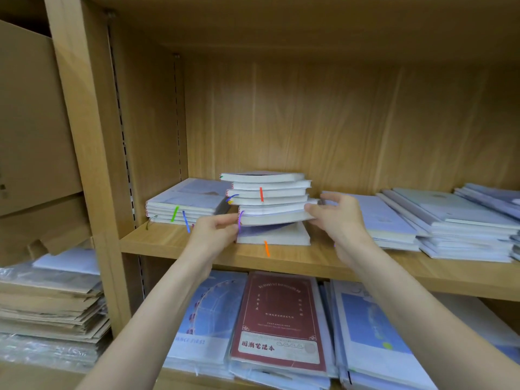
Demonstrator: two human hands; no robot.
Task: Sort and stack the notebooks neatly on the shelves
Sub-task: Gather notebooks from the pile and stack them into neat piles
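Note:
A crooked stack of pale blue notebooks (268, 197) with coloured ribbon markers is held above one more notebook (274, 236) lying on the wooden shelf (174, 243). My left hand (216, 230) grips the stack's lower left corner. My right hand (334, 218) clasps its right edge, fingers around the lowest books. The held stack tilts, its left side lifted off the bottom notebook. A tidier pile of notebooks (184, 205) lies to the left of it.
More flat piles of pale notebooks (455, 223) fill the shelf's right side. The shelf below holds a dark red notebook (278, 319) among wrapped blue ones. Flattened cardboard (50, 305) is stacked in the left bay, beyond the upright post (92, 153).

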